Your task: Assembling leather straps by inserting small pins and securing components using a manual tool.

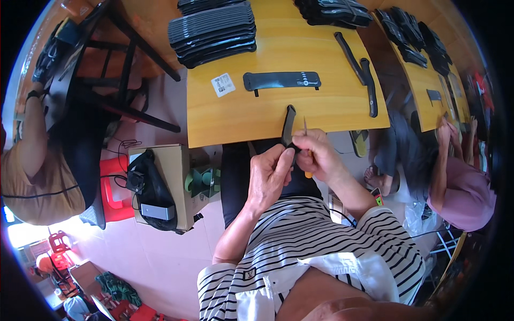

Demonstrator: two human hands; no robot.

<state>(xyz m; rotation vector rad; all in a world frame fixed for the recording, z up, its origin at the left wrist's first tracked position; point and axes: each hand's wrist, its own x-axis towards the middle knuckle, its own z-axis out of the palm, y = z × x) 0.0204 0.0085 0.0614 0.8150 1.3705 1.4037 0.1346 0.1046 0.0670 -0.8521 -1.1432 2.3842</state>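
Note:
My left hand [270, 174] is closed on a narrow black strap [288, 122], which stands up from my fingers toward the table edge. In my right hand [320, 155] is a thin pointed tool [305, 125], its slim metal shaft pointing up and an orange-yellow end showing below the fingers. Both hands meet in front of my lap, just off the table's near edge. Where tool and strap meet is hidden by my fingers. Beyond them, a flat dark strip [281, 81] with white print lies on the yellow table [241, 120]. Two more black straps [369, 88] lie to the right.
Stacks of black strips [213, 35] and bundles [334, 12] fill the table's far side, near a white label [223, 84]. At left are a cardboard box [174, 182] with a black bag, a red stool [115, 187] and a seated person. Another person works at right.

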